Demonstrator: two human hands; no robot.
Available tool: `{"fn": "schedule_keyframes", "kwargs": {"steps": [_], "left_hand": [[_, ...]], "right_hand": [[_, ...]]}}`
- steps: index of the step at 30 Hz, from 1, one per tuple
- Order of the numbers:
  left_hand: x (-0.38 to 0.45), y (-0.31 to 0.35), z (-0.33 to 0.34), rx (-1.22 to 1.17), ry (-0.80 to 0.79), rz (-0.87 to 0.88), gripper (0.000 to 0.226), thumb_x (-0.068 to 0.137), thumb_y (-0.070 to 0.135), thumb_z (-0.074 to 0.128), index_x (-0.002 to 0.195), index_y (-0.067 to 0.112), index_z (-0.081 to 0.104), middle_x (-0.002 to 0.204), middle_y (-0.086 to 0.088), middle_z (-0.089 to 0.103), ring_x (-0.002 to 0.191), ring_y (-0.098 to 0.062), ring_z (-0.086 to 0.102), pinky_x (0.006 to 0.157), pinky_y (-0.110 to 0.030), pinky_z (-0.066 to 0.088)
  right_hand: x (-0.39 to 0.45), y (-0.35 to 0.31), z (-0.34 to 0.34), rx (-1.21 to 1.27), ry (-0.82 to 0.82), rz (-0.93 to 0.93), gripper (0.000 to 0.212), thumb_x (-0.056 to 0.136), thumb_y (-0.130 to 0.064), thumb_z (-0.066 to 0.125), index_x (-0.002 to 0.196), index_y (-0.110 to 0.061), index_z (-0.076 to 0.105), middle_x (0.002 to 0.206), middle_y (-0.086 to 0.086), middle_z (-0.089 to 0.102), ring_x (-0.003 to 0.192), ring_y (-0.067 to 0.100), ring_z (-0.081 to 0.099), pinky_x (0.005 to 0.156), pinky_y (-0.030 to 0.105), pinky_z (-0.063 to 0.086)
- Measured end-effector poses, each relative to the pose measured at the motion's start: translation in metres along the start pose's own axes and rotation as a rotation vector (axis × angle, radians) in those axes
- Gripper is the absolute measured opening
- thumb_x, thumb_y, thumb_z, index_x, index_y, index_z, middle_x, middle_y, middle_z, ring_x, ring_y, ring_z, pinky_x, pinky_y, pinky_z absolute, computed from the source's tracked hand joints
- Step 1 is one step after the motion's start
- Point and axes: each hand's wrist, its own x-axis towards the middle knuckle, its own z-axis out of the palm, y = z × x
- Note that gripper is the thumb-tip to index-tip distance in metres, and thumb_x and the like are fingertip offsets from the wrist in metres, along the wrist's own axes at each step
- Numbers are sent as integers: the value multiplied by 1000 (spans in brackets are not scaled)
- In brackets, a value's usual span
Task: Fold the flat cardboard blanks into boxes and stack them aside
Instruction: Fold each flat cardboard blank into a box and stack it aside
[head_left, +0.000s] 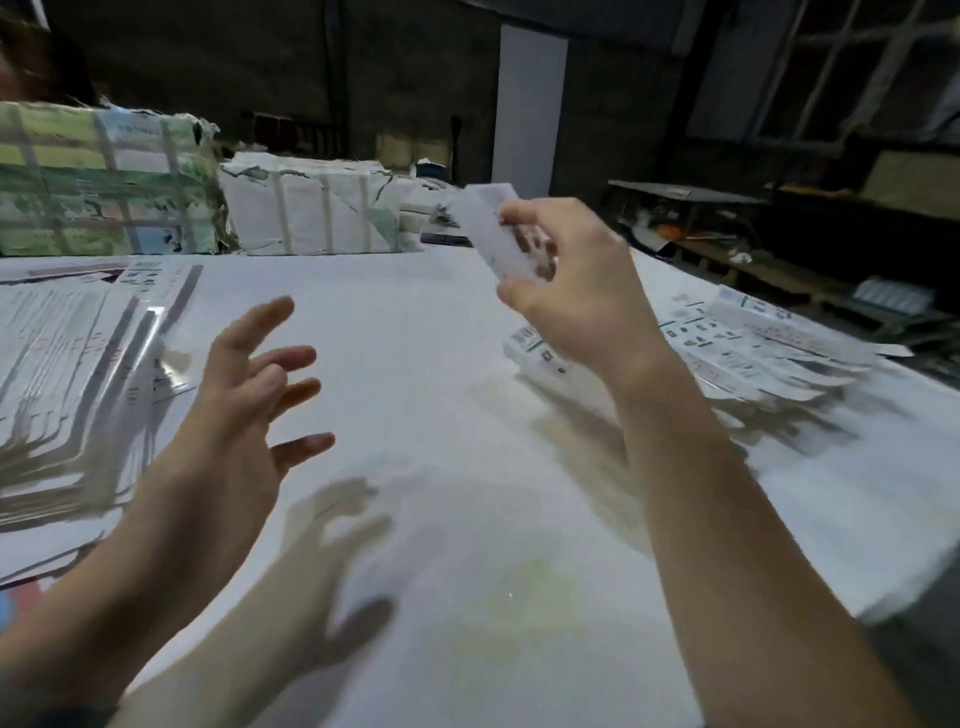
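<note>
While the right hand (566, 291) is raised above the white table (415, 332), we see its thumb and fingers (530, 213) curled round a small folded box (493, 228), which is blurred and tilts up and away from the palm, clear of the table surface. Just below and beyond that wrist lies a loose heap of finished boxes (737, 353), printed with dark and green marks, spreading off to the outer side of the right hand. We find the left hand (244, 400) hovering over the table with its fingers spread and straight, holding nothing, its shadow falling on the surface beneath the palm. Out past the back of the left hand sits a fanned stack of flat blanks (72, 374), apart from the fingertips. Farther ahead of both hands, at the far edge of the table, stand two strapped bundles (208, 182), one printed green and one white.
</note>
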Motion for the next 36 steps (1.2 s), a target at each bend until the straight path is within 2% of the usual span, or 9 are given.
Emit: {"fn": "schedule_keyframes", "kwargs": {"steps": [6, 10, 14, 19, 24, 27, 30, 33, 36], "left_hand": [[-2, -8, -2, 63, -66, -43, 35, 83, 31, 47, 104, 42, 73, 106, 5, 70, 103, -15, 65, 80, -47, 48], [-5, -3, 1, 79, -77, -43, 33, 84, 30, 47, 99, 39, 74, 104, 1, 70, 101, -18, 67, 82, -48, 46], [-8, 7, 3, 185, -42, 16, 23, 80, 35, 56, 94, 40, 74, 103, 5, 71, 103, -17, 66, 81, -44, 48], [-6, 17, -4, 770, 65, 235, 20, 86, 25, 53, 96, 36, 66, 101, 13, 67, 102, -7, 61, 83, -28, 51], [8, 29, -43, 1498, 341, 277, 41, 88, 22, 60, 129, 20, 58, 130, -12, 57, 130, -39, 42, 110, -52, 31], [15, 40, -74, 1732, 432, -175, 59, 93, 49, 45, 146, 34, 24, 158, -17, 26, 148, -51, 8, 114, -70, 5], [15, 43, -91, 1722, 372, -467, 58, 94, 50, 36, 146, 35, 14, 150, -19, 33, 139, -56, 26, 111, -70, 20], [13, 40, -83, 1784, 302, -262, 50, 96, 32, 46, 142, 29, 30, 132, -14, 49, 118, -46, 48, 93, -52, 42], [11, 37, -74, 1766, 294, -23, 55, 86, 4, 56, 136, 23, 43, 112, -10, 55, 93, -34, 51, 71, -41, 37]], "right_hand": [[23, 65, -31, -541, -183, 457, 51, 86, -7, 55, 132, -31, 60, 127, 7, 62, 117, 33, 53, 96, 45, 46], [23, 68, -23, -594, -81, 404, 47, 87, -8, 58, 131, -27, 59, 131, 4, 58, 127, 31, 45, 100, 47, 38], [16, 39, -9, -55, 59, 204, 25, 86, -19, 67, 108, -30, 72, 103, -12, 71, 98, 11, 64, 82, 32, 52], [-16, -11, 40, 541, -279, 56, 12, 87, -16, 72, 87, -27, 75, 77, -14, 72, 74, 2, 64, 63, 12, 43], [-49, -31, 74, 500, -521, -128, 17, 88, -16, 73, 87, -33, 75, 78, -16, 71, 73, 4, 63, 64, 11, 42], [-56, -35, 82, 493, -544, -180, 20, 88, -13, 72, 87, -33, 75, 77, -16, 70, 67, 1, 60, 62, 10, 40], [-59, -36, 85, 475, -545, -196, 20, 88, -12, 72, 87, -31, 74, 73, -20, 68, 61, 0, 58, 59, 8, 38], [-62, -37, 88, 469, -555, -195, 21, 88, -11, 71, 86, -31, 74, 71, -20, 67, 60, 0, 57, 59, 9, 38], [-61, -36, 90, 478, -546, -176, 20, 89, -11, 70, 86, -30, 74, 73, -16, 68, 66, 3, 60, 60, 11, 39]]}}
